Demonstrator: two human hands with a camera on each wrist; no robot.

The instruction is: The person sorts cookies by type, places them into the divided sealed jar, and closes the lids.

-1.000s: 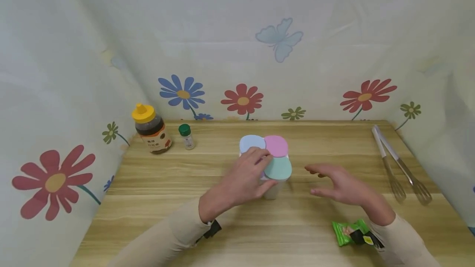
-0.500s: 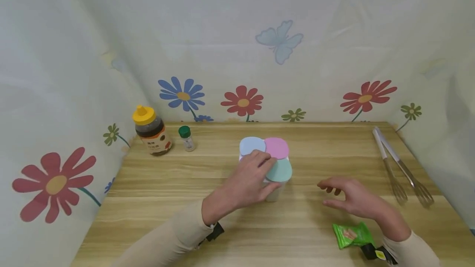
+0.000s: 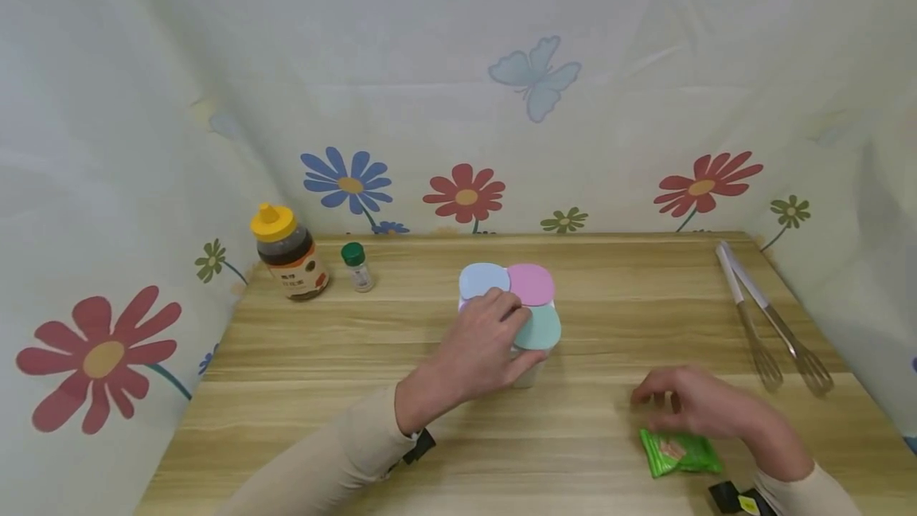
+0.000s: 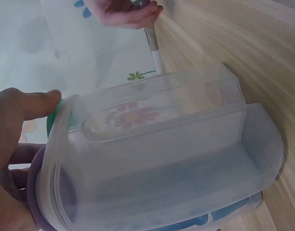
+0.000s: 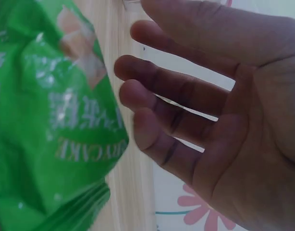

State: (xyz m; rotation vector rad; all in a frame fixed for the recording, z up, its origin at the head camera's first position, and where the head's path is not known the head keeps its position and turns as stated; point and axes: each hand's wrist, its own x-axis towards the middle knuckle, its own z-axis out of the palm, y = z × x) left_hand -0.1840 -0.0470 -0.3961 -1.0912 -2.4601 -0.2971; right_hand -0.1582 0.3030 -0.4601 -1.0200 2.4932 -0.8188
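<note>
A clear plastic storage container (image 4: 166, 154) with pastel lids stands upright on the wooden table. Light blue (image 3: 484, 280), pink (image 3: 532, 285) and teal (image 3: 539, 328) lids show from above; my left hand (image 3: 476, 345) covers much of the purple lid (image 4: 36, 192). That hand grips the container's top, thumb at the teal lid's edge and fingers bent over the lids. My right hand (image 3: 705, 404) is held just beyond a small green snack packet (image 3: 677, 452), fingers loosely bent with nothing in them. Up close, the packet (image 5: 56, 120) lies beside the fingertips.
At the back left stand a honey jar (image 3: 292, 257) with a yellow cap and a small green-capped shaker bottle (image 3: 357, 267). Metal tongs (image 3: 762, 317) with whisk-like ends lie on the right. A flower-printed cloth (image 3: 609, 102) hangs around the table (image 3: 401, 325).
My right hand has moved away from the container, right and toward the body, and now hovers near the green packet. My left hand has stayed on the container's top.
</note>
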